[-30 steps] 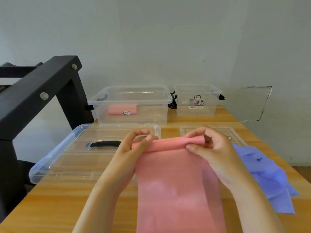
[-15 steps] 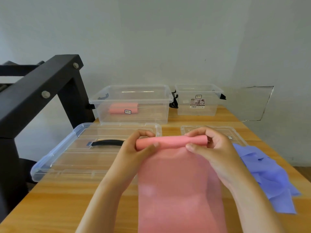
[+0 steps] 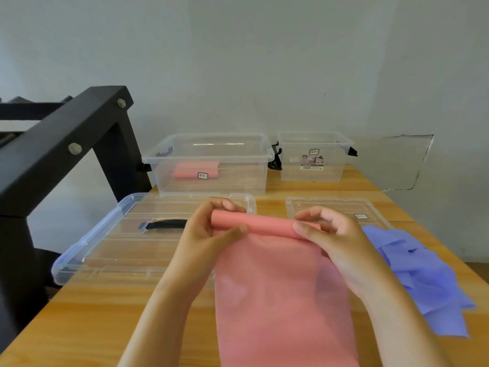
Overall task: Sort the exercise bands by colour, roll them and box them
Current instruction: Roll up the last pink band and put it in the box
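Note:
A pink exercise band lies lengthwise on the wooden table, its far end rolled into a tube. My left hand grips the tube's left end, thumb in front and fingers over the top. My right hand pinches the right end the same way. A rolled pink band lies inside the large clear box at the back. A smaller clear box stands to its right. A loose heap of blue bands lies right of my right hand.
Two clear lids lie flat on the table: a large lid with a black handle at left, a small lid at right. A black metal frame stands beyond the table's left edge. A pale wall closes the back.
Both hands have kept rolling the pink band's far end, so the tube has grown thicker and rounder. The tube now tilts, its left end slightly higher.

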`<state>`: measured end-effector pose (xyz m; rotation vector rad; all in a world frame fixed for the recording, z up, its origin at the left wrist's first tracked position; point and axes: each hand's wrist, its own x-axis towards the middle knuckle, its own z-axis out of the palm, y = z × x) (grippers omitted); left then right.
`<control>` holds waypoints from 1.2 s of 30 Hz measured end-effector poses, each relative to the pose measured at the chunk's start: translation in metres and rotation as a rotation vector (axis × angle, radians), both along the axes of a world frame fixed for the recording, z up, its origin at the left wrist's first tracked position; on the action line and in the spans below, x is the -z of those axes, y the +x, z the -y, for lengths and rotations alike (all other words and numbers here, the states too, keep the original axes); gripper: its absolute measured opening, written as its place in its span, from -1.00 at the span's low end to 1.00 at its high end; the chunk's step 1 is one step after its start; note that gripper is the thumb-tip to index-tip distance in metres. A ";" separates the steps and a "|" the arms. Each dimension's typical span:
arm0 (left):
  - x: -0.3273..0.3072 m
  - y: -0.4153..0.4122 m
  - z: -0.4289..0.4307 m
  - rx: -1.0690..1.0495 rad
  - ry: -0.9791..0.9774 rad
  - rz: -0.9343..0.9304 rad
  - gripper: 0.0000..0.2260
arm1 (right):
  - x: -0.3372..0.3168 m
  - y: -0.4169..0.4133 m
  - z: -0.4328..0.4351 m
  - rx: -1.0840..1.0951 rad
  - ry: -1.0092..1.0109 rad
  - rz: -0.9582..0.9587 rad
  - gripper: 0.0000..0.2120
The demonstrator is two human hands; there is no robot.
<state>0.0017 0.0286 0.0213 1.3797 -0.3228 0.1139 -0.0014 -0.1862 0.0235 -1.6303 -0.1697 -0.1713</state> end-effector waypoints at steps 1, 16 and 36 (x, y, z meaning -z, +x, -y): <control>0.000 -0.001 0.000 0.003 0.002 -0.009 -0.80 | 0.000 0.000 0.000 0.014 -0.018 0.017 -0.87; 0.001 -0.002 0.005 -0.061 0.130 -0.135 -0.86 | -0.002 0.001 0.003 0.065 0.056 0.081 -0.78; -0.002 -0.004 0.000 0.038 0.045 -0.119 -0.85 | 0.004 0.003 -0.002 0.037 -0.038 0.025 -0.95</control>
